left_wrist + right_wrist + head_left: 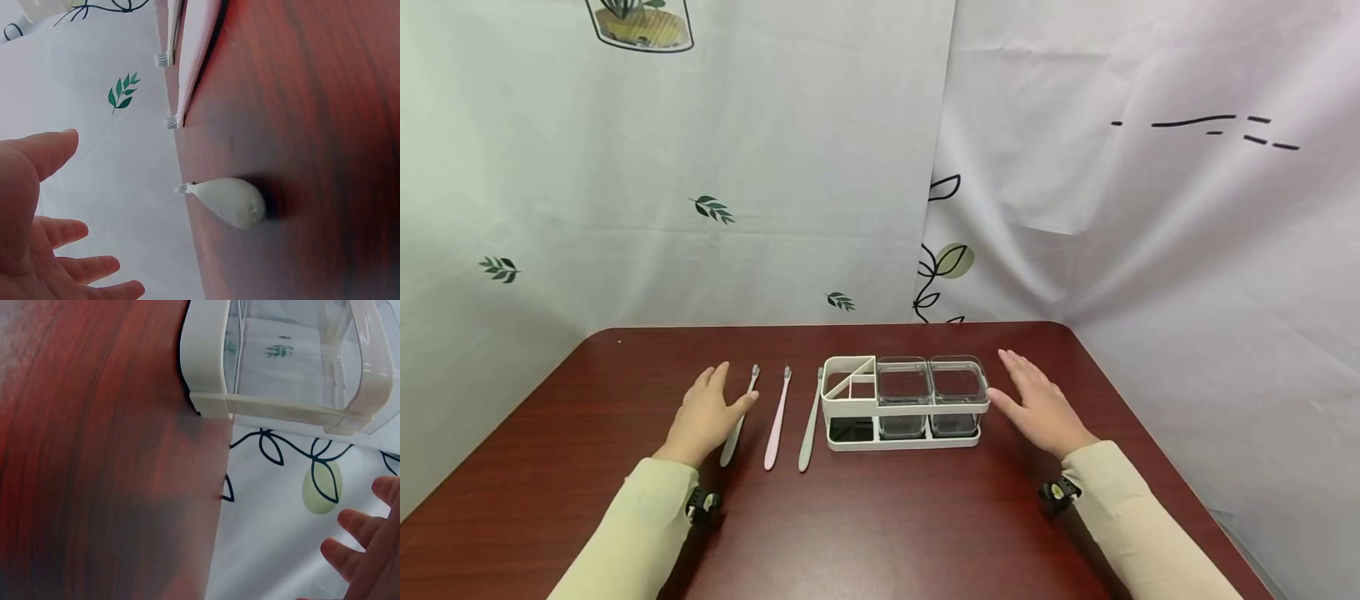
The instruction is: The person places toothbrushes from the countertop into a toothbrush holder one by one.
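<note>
Left hand (706,415) lay flat on the dark red counter (865,525) at lower centre-left of the head view, fingers straight and spread, holding nothing. Its thumb touched or nearly touched the grey toothbrush (739,417); contact unclear. Just right of that lay a pink toothbrush (777,420), then a pale green toothbrush (809,422), all three side by side, bristle ends toward the far edge. At frame centre stood a white toothbrush holder (901,403) with divided slots on its left and two clear cups (931,393) on its right. Right hand (1040,406) rested flat, right of the holder, fingers straight, empty, thumb near the holder's end. Leaf-print curtains (700,167) hung behind.
</note>
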A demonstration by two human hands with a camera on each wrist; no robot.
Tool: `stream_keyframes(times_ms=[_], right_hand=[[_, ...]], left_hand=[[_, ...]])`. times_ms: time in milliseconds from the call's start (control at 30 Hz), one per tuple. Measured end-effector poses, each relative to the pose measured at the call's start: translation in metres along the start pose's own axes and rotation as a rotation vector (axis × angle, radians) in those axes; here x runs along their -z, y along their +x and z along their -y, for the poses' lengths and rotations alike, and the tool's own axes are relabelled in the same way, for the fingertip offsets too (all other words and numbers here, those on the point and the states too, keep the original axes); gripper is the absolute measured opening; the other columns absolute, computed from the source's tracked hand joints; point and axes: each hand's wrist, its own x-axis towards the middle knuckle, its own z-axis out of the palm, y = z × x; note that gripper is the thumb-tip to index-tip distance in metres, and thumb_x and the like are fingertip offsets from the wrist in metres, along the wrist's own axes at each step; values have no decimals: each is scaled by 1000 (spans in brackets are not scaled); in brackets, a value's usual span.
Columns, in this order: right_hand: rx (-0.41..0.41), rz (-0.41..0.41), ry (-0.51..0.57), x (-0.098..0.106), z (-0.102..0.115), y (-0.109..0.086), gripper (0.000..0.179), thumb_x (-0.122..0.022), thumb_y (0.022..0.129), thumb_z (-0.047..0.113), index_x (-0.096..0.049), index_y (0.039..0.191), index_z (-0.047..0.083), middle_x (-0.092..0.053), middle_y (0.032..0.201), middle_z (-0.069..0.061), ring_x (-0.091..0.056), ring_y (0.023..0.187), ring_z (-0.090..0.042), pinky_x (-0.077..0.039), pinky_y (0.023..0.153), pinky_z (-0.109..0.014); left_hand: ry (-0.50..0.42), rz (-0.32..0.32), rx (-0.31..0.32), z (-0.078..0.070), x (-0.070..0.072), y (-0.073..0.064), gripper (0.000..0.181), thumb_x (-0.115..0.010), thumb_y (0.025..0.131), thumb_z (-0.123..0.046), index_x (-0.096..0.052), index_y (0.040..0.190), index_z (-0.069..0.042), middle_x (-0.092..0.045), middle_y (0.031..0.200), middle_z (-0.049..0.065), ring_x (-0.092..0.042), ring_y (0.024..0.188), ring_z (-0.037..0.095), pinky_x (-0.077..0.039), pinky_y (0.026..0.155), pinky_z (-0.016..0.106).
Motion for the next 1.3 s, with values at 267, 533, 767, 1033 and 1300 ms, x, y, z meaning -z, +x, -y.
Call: stream_keyframes(times_ms=[267, 533, 767, 1033, 1300], right_hand=[[23, 19, 162, -10, 1, 1, 73, -53, 97, 44, -23, 153, 8, -24, 156, -17, -21, 143, -39, -19, 111, -62], [12, 50, 268, -19, 2, 2, 74, -55, 96, 44, -22, 154, 11, -23, 156, -18, -20, 143, -39, -20, 110, -63], [3, 72, 321, -23, 5, 6, 82, -62, 92, 45, -19, 155, 14, -21, 158, -14, -21, 143, -37, -24, 110, -62], [-15, 71, 354, -28, 6, 9, 83, -65, 90, 41, -20, 154, 14, -22, 157, -16, -25, 141, -39, -27, 109, -62], [-40, 79, 392, -30, 7, 9, 83, -65, 90, 40, -19, 154, 13, -23, 157, -17, -26, 140, -40, -29, 106, -63]], left_hand=[[-123, 32, 28, 4, 0, 11, 79, -55, 97, -35, -15, 150, 8, -19, 149, 37, -20, 136, 53, -24, 107, 65], [-227, 48, 59, 6, 0, 19, 75, -54, 98, -31, -16, 150, 7, -24, 149, 35, -28, 134, 51, -32, 104, 62], [-294, 13, 64, 9, -3, 27, 71, -59, 95, -24, -24, 148, 6, -35, 144, 33, -44, 125, 48, -44, 95, 56], [-421, 29, 101, 15, -8, 35, 69, -60, 95, -19, -24, 149, 6, -37, 141, 34, -44, 124, 47, -46, 93, 53], [-588, 68, 164, 18, -8, 40, 69, -58, 96, -18, -21, 150, 5, -36, 142, 34, -47, 123, 44, -52, 88, 44]])
